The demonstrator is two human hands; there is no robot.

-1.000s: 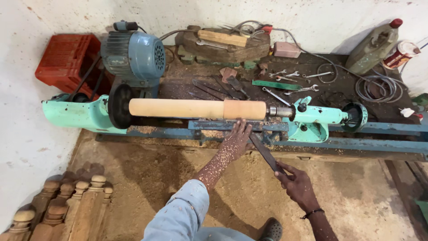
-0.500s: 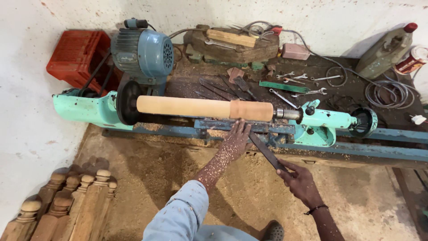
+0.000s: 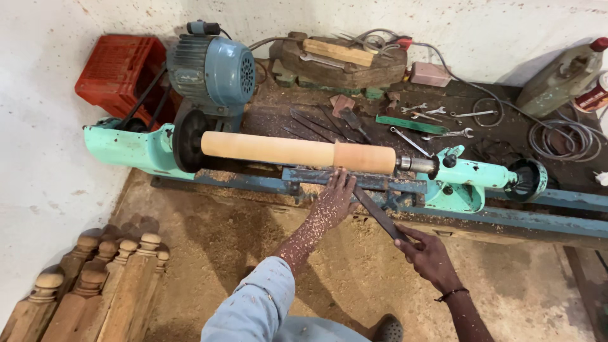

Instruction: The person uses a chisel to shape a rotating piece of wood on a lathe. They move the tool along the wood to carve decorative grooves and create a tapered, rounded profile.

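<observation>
A long mint-green and blue metal lathe (image 3: 468, 183) stands across a dusty floor covered in sawdust. A long round log of pale wood (image 3: 297, 152) is held sideways in the lathe, between a black round plate on the left and a metal pin on the right. Behind its left end sits a big blue-grey motor (image 3: 212, 73), and a red plastic crate (image 3: 117, 66) stands by the white wall. Turned wooden posts with round knobs (image 3: 95, 285) lean together at the bottom left.

The left hand (image 3: 332, 199), speckled with sawdust, lies flat with its fingers spread on the blue metal bar just under the log. The right hand (image 3: 427, 256) is closed tight around the back end of a long dark metal chisel (image 3: 377, 212). The chisel slants up under the left hand toward the log. Silver spanners (image 3: 437, 123) lie on the dark bench behind.
</observation>
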